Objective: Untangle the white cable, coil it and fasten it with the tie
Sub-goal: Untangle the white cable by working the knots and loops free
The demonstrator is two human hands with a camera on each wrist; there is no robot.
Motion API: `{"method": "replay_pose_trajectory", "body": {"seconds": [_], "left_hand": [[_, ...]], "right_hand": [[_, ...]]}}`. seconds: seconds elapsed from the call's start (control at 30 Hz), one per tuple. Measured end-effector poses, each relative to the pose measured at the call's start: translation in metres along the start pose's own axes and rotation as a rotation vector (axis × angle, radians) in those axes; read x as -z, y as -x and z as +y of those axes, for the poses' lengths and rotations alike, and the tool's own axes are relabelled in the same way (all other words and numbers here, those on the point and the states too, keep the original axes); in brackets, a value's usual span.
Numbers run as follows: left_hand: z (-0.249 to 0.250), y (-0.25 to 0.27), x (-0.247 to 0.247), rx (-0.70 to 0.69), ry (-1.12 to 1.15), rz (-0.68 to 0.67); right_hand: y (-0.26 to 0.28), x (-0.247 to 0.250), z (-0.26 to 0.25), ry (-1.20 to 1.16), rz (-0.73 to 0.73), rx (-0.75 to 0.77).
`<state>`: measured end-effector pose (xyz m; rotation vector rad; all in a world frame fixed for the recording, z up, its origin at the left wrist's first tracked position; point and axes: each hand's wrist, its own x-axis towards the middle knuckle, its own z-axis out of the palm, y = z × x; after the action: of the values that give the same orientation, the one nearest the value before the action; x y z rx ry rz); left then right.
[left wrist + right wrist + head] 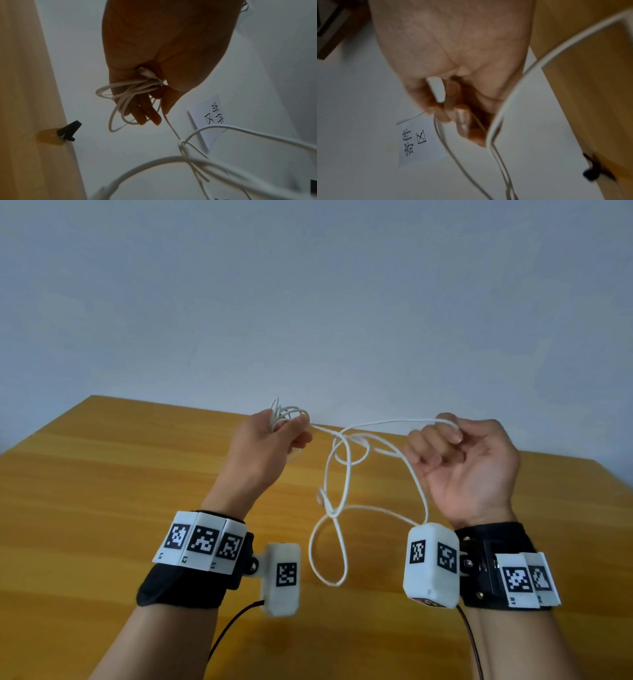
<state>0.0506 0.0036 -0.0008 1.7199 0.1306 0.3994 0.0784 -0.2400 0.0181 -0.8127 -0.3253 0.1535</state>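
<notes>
Both hands [270,440] [469,463] pinch the white cable [346,474] (tie barely discernible), fingers [442,436] curled.

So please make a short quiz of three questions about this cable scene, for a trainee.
1. True or false: the white cable lies flat on the wooden table.
2. Which hand grips the bundle of small loops: A) left hand, B) right hand?
3. Fill in: between the hands the cable is still ____.

Key: 1 false, it hangs in the air; 2 A; 3 tangled.
</notes>
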Motion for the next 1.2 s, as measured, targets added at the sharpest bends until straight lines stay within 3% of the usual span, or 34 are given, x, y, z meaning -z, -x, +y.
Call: {"method": "replay_pose_trajectory", "body": {"seconds": [0.1, 0.17, 0.4, 0.53, 0.63, 0.7, 0.8, 0.9, 1.07, 1.13, 1.2], "left_hand": [[0.000, 0.001, -0.002, 0.007, -0.004, -0.008], [-0.001, 0.000, 0.000, 0.021, 0.002, 0.013], [0.000, -0.002, 0.010, 0.043, 0.048, 0.096], [-0.001, -0.002, 0.011, 0.084, 0.079, 0.102], [-0.004, -0.002, 0.009, 0.095, 0.083, 0.087], [-0.006, -0.003, 0.007, 0.095, 0.095, 0.071], [-0.003, -0.002, 0.007, 0.088, 0.120, 0.045], [-0.002, -0.001, 0.005, 0.069, 0.110, 0.028], [-0.002, 0.002, 0.004, 0.037, 0.065, 0.057], [0.000, 0.003, 0.004, 0.022, 0.070, 0.075], [0.001, 0.004, 0.004, 0.010, 0.073, 0.089]], "right_hand": [[-0.001, 0.003, 0.005, 0.374, -0.124, -0.033], [-0.001, 0.004, 0.007, 0.451, -0.157, -0.028], [-0.008, 0.008, 0.010, 0.219, 0.040, -0.013], [-0.012, 0.008, 0.011, 0.019, 0.232, -0.013], [-0.014, 0.011, 0.013, 0.021, 0.322, -0.020], [-0.015, 0.013, 0.016, 0.150, 0.342, -0.061], [-0.016, 0.013, 0.018, 0.655, 0.371, -0.039], [-0.012, 0.010, 0.019, 1.066, 0.301, -0.021], [-0.005, -0.004, 0.008, 1.235, 0.165, 0.128], [-0.001, -0.009, 0.004, 1.196, -0.008, 0.017], [0.003, -0.013, 0.006, 1.178, -0.194, -0.188]]}}
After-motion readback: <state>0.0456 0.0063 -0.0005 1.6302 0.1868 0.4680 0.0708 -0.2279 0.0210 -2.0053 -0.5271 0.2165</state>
